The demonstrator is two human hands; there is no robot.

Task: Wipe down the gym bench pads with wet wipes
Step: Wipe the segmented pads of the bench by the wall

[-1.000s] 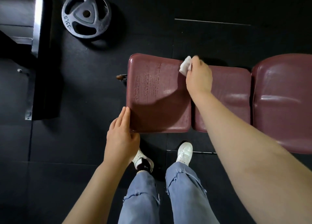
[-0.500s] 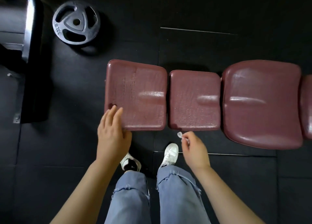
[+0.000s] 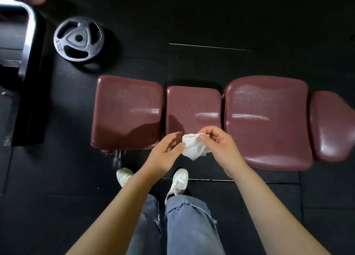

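A maroon gym bench lies across the view in several shiny pads: a left pad [image 3: 126,112], a narrow middle pad [image 3: 193,106], a large pad [image 3: 267,120] and an end pad [image 3: 332,126] at the right edge. A crumpled white wet wipe [image 3: 193,148] hangs in the air over the near edge of the middle pad. My right hand [image 3: 221,147] pinches its upper edge between thumb and fingers. My left hand [image 3: 166,152] is beside the wipe with fingers nearly straight, its fingertips touching the wipe's left side.
A 33 lb iron weight plate [image 3: 78,39] lies on the black rubber floor at the upper left. A metal machine frame [image 3: 26,49] stands at the far left. A bench support post [image 3: 117,159] sticks out under the left pad, near my white shoes [image 3: 178,179].
My right hand pulled the wipe off the bench and back toward me. My left hand left the left pad's corner and came over to the wipe. The view shifted, showing more pads.
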